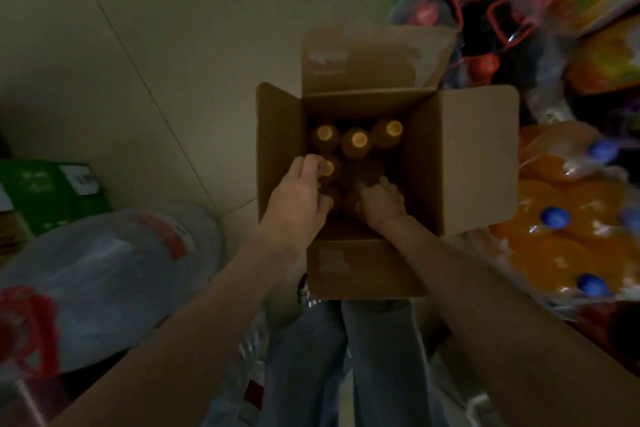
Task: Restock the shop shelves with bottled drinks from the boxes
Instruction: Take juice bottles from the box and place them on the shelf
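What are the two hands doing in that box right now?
Left hand: fingers curled round the top of a bottle in the cardboard box.
Right hand: fingers curled down among the bottles; whether it grips one cannot be told.

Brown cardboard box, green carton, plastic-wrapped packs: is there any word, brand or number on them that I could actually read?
None can be read.
Brown cardboard box: pale smudges on the far flap and the near flap, too blurred to read.
Green carton: white marks and a white sticker with dark print, too blurred.
Clear plastic-wrapped pack with a red label: no letters legible.
Orange drink packs with blue caps: no text visible.
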A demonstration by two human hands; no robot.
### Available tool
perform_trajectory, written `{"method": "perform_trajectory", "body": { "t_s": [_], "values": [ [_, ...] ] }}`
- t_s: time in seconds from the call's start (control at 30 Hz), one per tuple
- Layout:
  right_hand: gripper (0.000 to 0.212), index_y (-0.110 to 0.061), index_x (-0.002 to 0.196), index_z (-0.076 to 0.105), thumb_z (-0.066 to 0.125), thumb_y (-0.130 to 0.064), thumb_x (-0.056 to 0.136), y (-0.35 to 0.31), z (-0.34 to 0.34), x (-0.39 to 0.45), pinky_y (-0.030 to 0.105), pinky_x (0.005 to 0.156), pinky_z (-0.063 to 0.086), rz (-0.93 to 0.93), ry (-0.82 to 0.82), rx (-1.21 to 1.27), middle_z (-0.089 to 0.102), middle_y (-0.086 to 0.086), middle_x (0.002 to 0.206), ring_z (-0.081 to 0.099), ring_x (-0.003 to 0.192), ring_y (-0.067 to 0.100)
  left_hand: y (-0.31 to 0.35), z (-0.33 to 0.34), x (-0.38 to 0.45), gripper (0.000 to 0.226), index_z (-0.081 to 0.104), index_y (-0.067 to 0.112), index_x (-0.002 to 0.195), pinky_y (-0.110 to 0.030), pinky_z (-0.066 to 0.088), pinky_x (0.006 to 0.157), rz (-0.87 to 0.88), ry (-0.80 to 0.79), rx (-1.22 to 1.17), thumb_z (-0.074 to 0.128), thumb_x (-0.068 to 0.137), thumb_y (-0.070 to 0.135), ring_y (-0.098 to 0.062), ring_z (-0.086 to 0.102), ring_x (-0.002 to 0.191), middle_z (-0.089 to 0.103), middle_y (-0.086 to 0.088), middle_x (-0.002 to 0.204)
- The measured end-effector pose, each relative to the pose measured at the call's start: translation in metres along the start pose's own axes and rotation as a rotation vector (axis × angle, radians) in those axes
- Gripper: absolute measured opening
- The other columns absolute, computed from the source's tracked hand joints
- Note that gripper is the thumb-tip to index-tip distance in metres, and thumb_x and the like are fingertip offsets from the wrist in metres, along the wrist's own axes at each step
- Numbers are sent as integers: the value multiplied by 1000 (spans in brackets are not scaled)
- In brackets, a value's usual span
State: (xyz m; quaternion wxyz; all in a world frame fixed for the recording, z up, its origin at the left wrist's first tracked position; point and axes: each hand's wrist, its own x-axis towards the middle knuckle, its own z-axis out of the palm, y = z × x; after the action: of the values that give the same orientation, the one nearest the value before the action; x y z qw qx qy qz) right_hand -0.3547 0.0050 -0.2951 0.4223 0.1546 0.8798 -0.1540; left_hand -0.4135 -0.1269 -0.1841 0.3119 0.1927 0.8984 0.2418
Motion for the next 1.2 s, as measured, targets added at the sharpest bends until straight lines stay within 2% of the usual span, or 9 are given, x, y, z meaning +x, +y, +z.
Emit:
{"method": "perform_trajectory", "body": {
  "t_s": [0.17,0.27,0.4,0.5,0.67,0.77,0.9,1.0,1.2],
  "values": [
    [24,-19,84,52,72,-29,75,7,-72,-57,32,76,47,-252,138,275,61,3,94,57,89,20,21,-5,4,71,26,21,141,-30,33,107,-78,-202,-55,63,82,7,-17,37,129,33,0,142],
    [26,-16,70,51,75,-27,70,20,-145,-110,22,55,42,-369,198,370,56,-4,66,52,59,7,42,-12,3,90,21,24,144,-37,28,112,-59,-327,-181,76,73,18,-18,29,134,33,1,144],
    [18,-12,74,58,69,-25,82,38,-196,-144,21,57,44,-421,275,857,59,3,62,56,58,11,70,-27,0,79,35,26,134,-17,36,89,-22,-154,-376,80,69,22,-6,42,112,47,11,118],
    [28,-13,83,62,50,-37,91,46,-181,-122,26,68,50,-283,174,1165,63,7,71,61,67,15,73,-34,-2,75,40,23,130,-22,35,85,-129,38,-420,81,67,25,-5,44,104,47,13,109],
    [27,-12,114,58,50,-28,93,29,-80,-49,36,84,44,-148,-12,-123,61,12,115,55,107,27,56,-34,0,72,42,21,128,-27,41,84,-251,285,-516,81,67,25,-10,48,104,50,9,110],
    [34,-17,126,51,51,-24,92,16,-36,-17,40,102,31,-79,-110,-514,51,7,132,36,128,30,41,-30,7,71,44,21,125,-33,45,90,-176,287,-446,82,66,27,-14,52,109,53,7,113],
    [46,-19,135,41,54,-20,90,15,-11,8,43,110,22,-37,-139,-646,41,7,142,25,136,32,26,-19,14,71,44,21,125,-23,41,85,-117,259,-415,82,65,27,-8,49,104,52,10,111],
    [38,-16,129,47,52,-19,91,16,-14,6,40,104,28,-34,-100,-604,47,8,135,29,131,32,23,-21,14,73,44,21,127,-31,45,91,-133,219,-385,82,65,27,-13,51,109,54,7,116],
    [60,-5,121,43,70,-31,75,46,-99,-95,36,96,33,-171,88,-176,48,15,121,39,117,32,78,-76,-8,74,44,16,128,-31,43,87,-103,117,-234,82,65,28,-18,52,107,56,-1,114]
  ]
}}
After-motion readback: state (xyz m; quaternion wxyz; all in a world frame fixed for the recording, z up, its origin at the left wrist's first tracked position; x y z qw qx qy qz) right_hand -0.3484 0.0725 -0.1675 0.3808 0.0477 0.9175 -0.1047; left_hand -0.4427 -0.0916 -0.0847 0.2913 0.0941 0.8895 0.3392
